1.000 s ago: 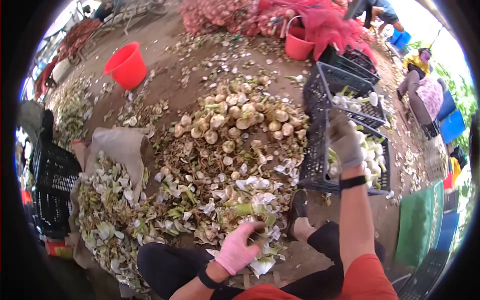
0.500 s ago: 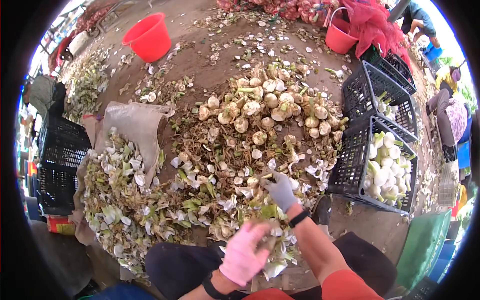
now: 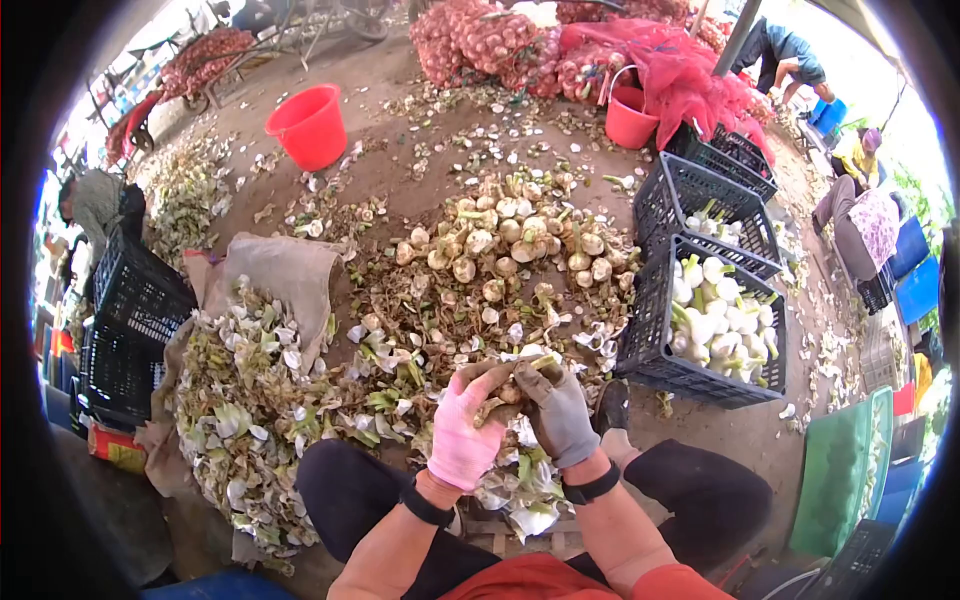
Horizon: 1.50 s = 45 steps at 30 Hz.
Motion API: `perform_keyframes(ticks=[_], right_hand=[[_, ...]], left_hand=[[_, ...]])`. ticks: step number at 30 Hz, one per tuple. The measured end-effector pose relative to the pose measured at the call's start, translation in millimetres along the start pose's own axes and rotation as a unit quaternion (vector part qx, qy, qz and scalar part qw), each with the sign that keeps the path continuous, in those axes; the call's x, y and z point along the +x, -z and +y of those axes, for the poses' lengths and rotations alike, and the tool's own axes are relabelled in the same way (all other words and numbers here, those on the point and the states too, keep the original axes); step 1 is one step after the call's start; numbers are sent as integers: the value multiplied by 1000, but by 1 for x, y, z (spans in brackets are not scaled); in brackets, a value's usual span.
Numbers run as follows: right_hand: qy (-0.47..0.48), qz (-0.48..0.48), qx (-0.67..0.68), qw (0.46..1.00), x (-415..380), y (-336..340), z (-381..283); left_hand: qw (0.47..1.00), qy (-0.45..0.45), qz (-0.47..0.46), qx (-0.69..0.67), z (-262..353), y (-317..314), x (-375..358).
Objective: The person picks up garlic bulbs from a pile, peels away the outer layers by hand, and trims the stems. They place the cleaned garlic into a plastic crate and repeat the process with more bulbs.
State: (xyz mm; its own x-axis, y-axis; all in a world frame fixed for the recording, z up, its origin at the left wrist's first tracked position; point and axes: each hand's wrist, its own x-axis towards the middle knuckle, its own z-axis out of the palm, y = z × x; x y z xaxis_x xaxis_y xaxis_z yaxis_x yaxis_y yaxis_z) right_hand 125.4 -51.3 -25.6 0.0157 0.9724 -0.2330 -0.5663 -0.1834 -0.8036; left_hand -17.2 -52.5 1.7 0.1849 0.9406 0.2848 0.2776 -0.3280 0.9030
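Observation:
My left hand (image 3: 468, 425), in a pink glove, and my right hand (image 3: 562, 420), in a grey glove, meet in front of my knees. Between them is a garlic bulb (image 3: 509, 392) with a stem, partly covered by the fingers of both hands. Loose skins and leaf scraps (image 3: 520, 465) lie beneath my hands. Just beyond, a heap of unpeeled garlic bulbs (image 3: 500, 235) rests on the ground among brown roots and trimmings. To the right, a black crate (image 3: 650, 345) holds peeled white garlic bulbs (image 3: 722, 318) with short green stems.
Another black crate (image 3: 655, 205) stands behind the full one. Two red buckets, a left one (image 3: 307, 128) and a right one (image 3: 630, 118), stand farther back near red net sacks (image 3: 485, 45). A sack cloth (image 3: 280, 270) and trimmings lie left. Other people work at both sides.
My right hand has come back from the heap with a garlic bulb, and my left hand has closed on it too. The head view has tilted up and shifted right.

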Motion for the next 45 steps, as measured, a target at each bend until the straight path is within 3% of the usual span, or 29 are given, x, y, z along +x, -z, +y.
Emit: perform_keyframes(ticks=[12, 16, 18, 19, 21, 22, 24, 27, 29, 31, 33, 35, 37, 39, 41, 45], right_hand=[[5, -24, -103, 994, -27, -16, -33], [30, 9, -275, 961, -22, -12, -32], [36, 16, -328, 944, -22, -11, -32], [30, 23, -294, 955, -24, -12, -32], [23, 30, -258, 965, -25, -11, -31], [38, 23, -260, 965, -24, -8, -29], [52, 16, -259, 964, -25, -6, -27], [107, -17, -326, 939, -27, -6, -27], [131, 35, -322, 937, -29, -8, -26], [116, 47, -322, 938, -27, 5, -21], [99, 61, -320, 940, -29, 4, -23], [228, 45, -474, 849, -35, -3, -32], [246, 31, -514, 821, -30, -2, -42], [233, 105, -591, 765, -14, 8, -46], [203, 121, -595, 768, -2, 23, -47], [236, 59, -609, 755, -9, 29, -49]], left_hand=[[998, 4, -5, -61, 12, 12, -3], [1000, -10, -1, -23, 16, 12, -2], [978, 99, -15, -183, 16, 10, -3], [978, 99, -16, -183, 14, 10, -3], [912, 200, -67, -353, 7, 10, -3], [912, 201, -67, -351, 2, 8, -4], [844, 241, -58, -475, -3, 4, -3], [828, 248, -33, -501, 10, 2, -2], [835, 266, -62, -477, -11, -2, -3], [899, 172, -75, -397, -22, -8, -4], [927, 166, -75, -327, -8, -6, -2], [950, 162, -73, -257, 6, -1, 0], [911, 221, -57, -344, 13, 6, 3], [885, 245, -74, -388, 6, 9, -1], [841, 239, -156, -460, 6, 10, -4], [785, 280, -149, -532, 14, 11, -4]])
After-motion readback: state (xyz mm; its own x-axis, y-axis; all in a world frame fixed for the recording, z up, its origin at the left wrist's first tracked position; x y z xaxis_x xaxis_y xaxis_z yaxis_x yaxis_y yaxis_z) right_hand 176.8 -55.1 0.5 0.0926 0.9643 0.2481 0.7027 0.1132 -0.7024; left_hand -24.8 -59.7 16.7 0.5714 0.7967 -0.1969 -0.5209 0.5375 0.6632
